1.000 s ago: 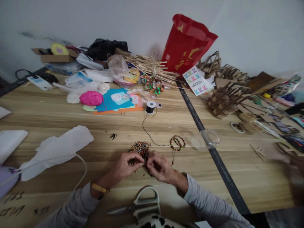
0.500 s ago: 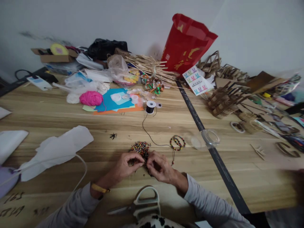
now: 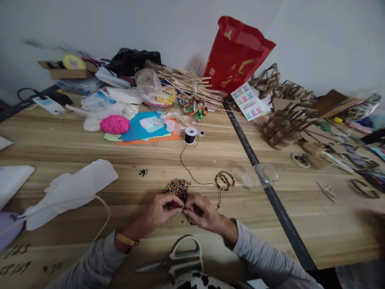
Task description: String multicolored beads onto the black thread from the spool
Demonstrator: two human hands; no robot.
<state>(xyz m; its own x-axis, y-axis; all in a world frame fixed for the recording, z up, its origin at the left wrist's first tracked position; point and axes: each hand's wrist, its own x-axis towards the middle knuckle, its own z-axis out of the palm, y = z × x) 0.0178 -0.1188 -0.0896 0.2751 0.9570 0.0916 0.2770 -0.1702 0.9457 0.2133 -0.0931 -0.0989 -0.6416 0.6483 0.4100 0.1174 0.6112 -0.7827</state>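
Wooden counter (image 3: 60, 144), cluttered along its far edge. Left side: white sheet (image 3: 75, 186) lying flat; beyond it, pink yarn (image 3: 114, 125) by blue paper (image 3: 140, 126). Scissors (image 3: 171, 263) at the near edge, below the hands, blades toward the left edge. Spool of black cord (image 3: 189, 139) upright beyond the beads. Two beaded bracelets (image 3: 221, 176) overlap right of the pile; clear round container (image 3: 267, 175) on the dark strip farther right; woven basket (image 3: 279, 130) toward the right edge.

Multicoloured beads (image 3: 177, 186) heaped mid-counter, just beyond the left hand (image 3: 162, 208), which partly covers the heap. Its thumb and forefinger pinched together; contents too small to identify. Right hand (image 3: 206, 214) likewise pinched, tips meeting the left's; hold unclear.

Heap irregular; bead axes too small to read. Loose cord (image 3: 188, 170) runs from the spool toward the near edge, bending right, its end pointing nearward beside the right hand, small bead (image 3: 219, 206) there.
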